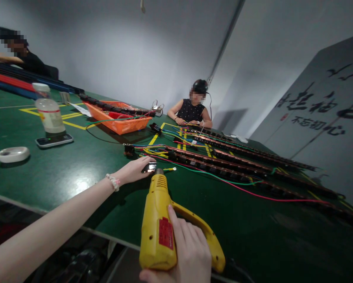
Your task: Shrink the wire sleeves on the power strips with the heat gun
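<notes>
My right hand (184, 251) is wrapped round the handle of a yellow heat gun (158, 224) with a red label. Its nozzle points away from me at a small dark part (149, 168). My left hand (134, 169) reaches across the green table (76, 169) and pinches that part just in front of the nozzle. A yellow wire end (169, 169) sticks out to the right of the part. Coloured wires (152, 150) run from there to long dark strips (229, 161) that stretch to the right.
An orange basket (117, 118) holds dark strips at the back. A plastic bottle (48, 110), a phone (54, 140) and a white dish (12, 154) stand at the left. One person sits at the far side (192, 110), another at the far left (23, 55).
</notes>
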The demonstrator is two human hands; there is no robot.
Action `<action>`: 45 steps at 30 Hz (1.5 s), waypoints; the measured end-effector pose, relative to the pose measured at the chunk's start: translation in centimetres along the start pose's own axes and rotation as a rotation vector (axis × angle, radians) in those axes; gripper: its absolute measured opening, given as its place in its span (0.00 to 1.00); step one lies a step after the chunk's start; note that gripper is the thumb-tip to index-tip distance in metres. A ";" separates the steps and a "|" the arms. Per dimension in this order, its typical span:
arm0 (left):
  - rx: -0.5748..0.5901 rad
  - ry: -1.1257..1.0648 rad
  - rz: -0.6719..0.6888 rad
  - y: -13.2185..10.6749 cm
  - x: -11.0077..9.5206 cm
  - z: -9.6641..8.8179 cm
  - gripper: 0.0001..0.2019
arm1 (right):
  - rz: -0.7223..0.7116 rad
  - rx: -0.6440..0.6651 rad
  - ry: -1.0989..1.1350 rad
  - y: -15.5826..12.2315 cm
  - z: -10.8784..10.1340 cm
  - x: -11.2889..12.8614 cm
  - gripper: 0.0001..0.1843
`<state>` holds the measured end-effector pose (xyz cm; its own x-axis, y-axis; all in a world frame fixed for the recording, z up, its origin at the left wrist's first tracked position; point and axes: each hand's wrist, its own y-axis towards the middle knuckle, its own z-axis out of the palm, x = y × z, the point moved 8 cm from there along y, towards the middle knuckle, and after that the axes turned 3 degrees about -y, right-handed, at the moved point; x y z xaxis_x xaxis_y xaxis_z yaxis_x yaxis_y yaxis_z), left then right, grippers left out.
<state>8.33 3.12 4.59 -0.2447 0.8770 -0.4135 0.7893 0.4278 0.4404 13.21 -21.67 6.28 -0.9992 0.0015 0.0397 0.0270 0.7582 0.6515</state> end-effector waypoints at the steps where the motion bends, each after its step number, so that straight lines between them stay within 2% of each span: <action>1: 0.002 0.005 -0.004 0.0 0.0 0.0 0.19 | -0.009 0.003 -0.011 0.0 -0.2 -0.4 0.56; 10: 0.010 0.069 0.026 0.0 -0.3 -0.3 0.19 | 0.034 0.009 -0.134 0.1 -0.8 -4.2 0.52; 17: -0.029 0.191 0.062 0.2 -0.2 -1.0 0.18 | 0.000 -0.056 -0.206 0.6 -1.6 -4.4 0.50; 20: -0.076 0.211 0.048 0.1 1.0 -2.1 0.17 | -0.006 -0.044 -0.215 0.5 -1.4 -4.5 0.51; 26: -0.096 0.151 -0.060 -0.8 5.2 -4.2 0.18 | 0.036 -0.024 -0.193 -0.2 -0.7 -5.2 0.52; 30: -0.099 0.109 -0.102 -1.1 6.2 -4.6 0.19 | 0.028 -0.010 -0.215 -0.2 -0.7 -5.1 0.52; 33: -0.134 0.113 -0.096 -0.9 5.7 -4.6 0.18 | 0.025 -0.019 -0.220 0.0 -0.9 -4.7 0.52; 36: -0.173 0.104 -0.080 -0.5 4.8 -4.4 0.13 | 0.036 -0.040 -0.219 0.2 -1.1 -3.9 0.52; 40: -0.134 -0.007 -0.061 0.0 3.3 -3.2 0.13 | 0.084 -0.015 -0.178 0.2 -0.4 -2.8 0.55; 45: -0.079 -0.062 -0.029 0.4 1.2 -1.7 0.13 | 0.055 0.007 -0.060 0.1 0.8 -0.4 0.57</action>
<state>7.43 4.73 5.61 -0.2289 0.8499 -0.4746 0.7349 0.4706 0.4883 13.56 -21.02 5.75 -0.9962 0.0825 0.0294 0.0820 0.7604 0.6443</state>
